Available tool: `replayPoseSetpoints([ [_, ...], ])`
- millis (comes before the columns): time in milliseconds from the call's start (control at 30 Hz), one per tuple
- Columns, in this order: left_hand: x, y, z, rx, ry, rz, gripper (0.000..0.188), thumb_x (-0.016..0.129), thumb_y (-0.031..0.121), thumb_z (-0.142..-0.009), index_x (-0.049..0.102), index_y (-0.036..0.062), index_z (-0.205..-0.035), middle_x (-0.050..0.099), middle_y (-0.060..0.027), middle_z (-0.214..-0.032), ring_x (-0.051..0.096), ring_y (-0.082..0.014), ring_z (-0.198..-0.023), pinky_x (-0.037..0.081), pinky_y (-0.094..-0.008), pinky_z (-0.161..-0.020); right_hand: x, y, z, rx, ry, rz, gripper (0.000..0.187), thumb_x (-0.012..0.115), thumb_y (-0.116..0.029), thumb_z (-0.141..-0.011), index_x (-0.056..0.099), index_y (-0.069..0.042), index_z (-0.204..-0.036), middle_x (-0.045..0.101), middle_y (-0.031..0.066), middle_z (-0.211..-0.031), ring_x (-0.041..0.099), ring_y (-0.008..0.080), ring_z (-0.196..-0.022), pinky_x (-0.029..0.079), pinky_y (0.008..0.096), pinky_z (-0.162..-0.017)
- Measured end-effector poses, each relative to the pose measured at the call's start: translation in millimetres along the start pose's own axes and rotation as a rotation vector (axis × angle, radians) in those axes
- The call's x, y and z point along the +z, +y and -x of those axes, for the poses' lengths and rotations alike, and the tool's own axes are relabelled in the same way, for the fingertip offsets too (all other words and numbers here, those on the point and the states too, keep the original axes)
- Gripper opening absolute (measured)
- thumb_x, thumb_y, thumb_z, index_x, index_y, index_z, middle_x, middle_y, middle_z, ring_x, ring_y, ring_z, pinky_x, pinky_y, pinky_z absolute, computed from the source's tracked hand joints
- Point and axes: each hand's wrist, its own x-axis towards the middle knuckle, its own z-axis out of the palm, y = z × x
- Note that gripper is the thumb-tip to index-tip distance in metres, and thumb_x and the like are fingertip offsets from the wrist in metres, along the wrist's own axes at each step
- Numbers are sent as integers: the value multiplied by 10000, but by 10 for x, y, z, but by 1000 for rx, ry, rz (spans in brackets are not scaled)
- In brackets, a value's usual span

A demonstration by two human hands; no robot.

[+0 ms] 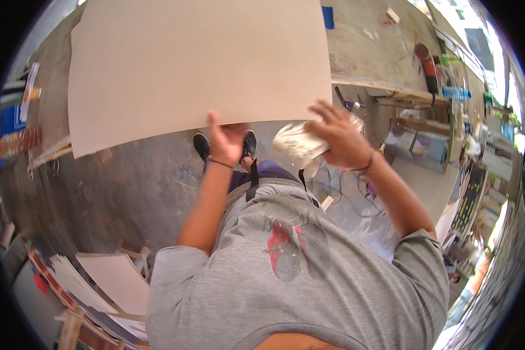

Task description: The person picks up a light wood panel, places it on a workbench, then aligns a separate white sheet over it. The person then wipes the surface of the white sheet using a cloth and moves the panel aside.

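Observation:
A large pale, flat board lies on the workbench, its near edge hanging out toward me. My left hand is at that near edge, thumb raised and apart from the fingers, which are blurred; nothing shows in its grasp. Bunched in my right hand is a crumpled off-white cloth, held near the board's right corner. The right fingers are a little smeared by motion, and part of the cloth sticks out on both sides of the hand.
A red and black power tool rests on the workbench at the right, near a plastic bottle. Cables trail over the floor. More boards lean at the lower left, and a cluttered shelf stands at the right.

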Motion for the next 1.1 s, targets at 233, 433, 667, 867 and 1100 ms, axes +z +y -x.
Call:
replayPoseSetpoints([
  [233, -389, 1598, -14, 576, 420, -138, 443, 418, 448, -929, 505, 68, -1140, 608, -51, -1025, 609, -195, -873, 514, -322, -696, 150, 968, -603, -620, -172, 300, 439, 656, -125, -591, 532, -225, -1000, 495, 49, -1126, 471, 232, -1056, 353, 401, -857],
  [433, -406, 1617, -1, 578, 479, -167, 422, 442, 412, -931, 506, 38, -1115, 605, -49, -981, 610, -166, -842, 509, -288, -642, 194, 953, -833, -748, -209, 319, 367, 644, -162, -588, 536, -220, -933, 507, 44, -1108, 480, 220, -1046, 369, 385, -834],
  [667, -187, 1636, -159, 573, 507, -163, 432, 446, 405, -928, 500, 24, -1124, 601, -65, -995, 618, -179, -841, 538, -299, -647, 398, 498, -1146, -742, -86, 267, 314, 616, -139, -596, 543, -207, -893, 523, 37, -1091, 481, 206, -1047, 368, 382, -801],
  [867, -269, 1558, -180, 588, 458, -149, 425, 432, 402, -933, 465, 54, -1175, 597, -70, -1003, 626, -184, -824, 535, -291, -593, 424, 225, -1657, -807, -91, 239, 288, 606, -129, -608, 540, -210, -877, 523, 35, -1058, 478, 210, -1052, 361, 382, -816],
  [1100, -301, 1558, -206, 620, 444, -105, 430, 460, 396, -925, 462, 44, -1172, 593, -66, -992, 619, -178, -802, 523, -281, -579, 530, -279, -2587, -749, 23, 203, 365, 605, -110, -617, 579, -192, -971, 523, 44, -1036, 468, 218, -1063, 354, 381, -842],
])
